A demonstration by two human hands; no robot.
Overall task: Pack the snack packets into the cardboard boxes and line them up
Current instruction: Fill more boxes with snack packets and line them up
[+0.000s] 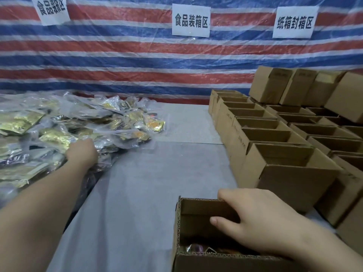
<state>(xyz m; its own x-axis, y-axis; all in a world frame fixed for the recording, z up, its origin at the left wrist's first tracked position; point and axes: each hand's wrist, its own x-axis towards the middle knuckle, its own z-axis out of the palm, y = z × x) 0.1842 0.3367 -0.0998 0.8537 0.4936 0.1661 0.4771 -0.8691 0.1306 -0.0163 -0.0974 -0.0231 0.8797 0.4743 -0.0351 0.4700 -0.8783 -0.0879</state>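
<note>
Snack packets lie in a loose, glossy heap on the grey table, well to the left of the open box that stands nearest the person, and that box is the landmark for everything here. The left hand reaches into the near edge of the heap, knuckles up; its fingertips are buried among the film wrappers, so I cannot tell whether they have closed on a packet or are only pressing into the pile. The right hand steadies the box: the thumb hooks down inside its far right wall and the other fingers curl over the rim, gripping the cardboard. A few packets already show at the bottom of this box, so it looks partly filled. To do this step well, the left hand should probably pinch one packet by a flat edge and lift it clear before travelling, since the slippery wrappers overlap and a careless pull could drag neighbours off the heap. The packet should then go in flat or on edge against those already inside, while the right hand keeps the flaps spread and the box from sliding. Beyond and to the right of the box stands a row of empty boxes with flaps up, more rows beside it and closed ones stacked behind, all against the striped tarpaulin.
</note>
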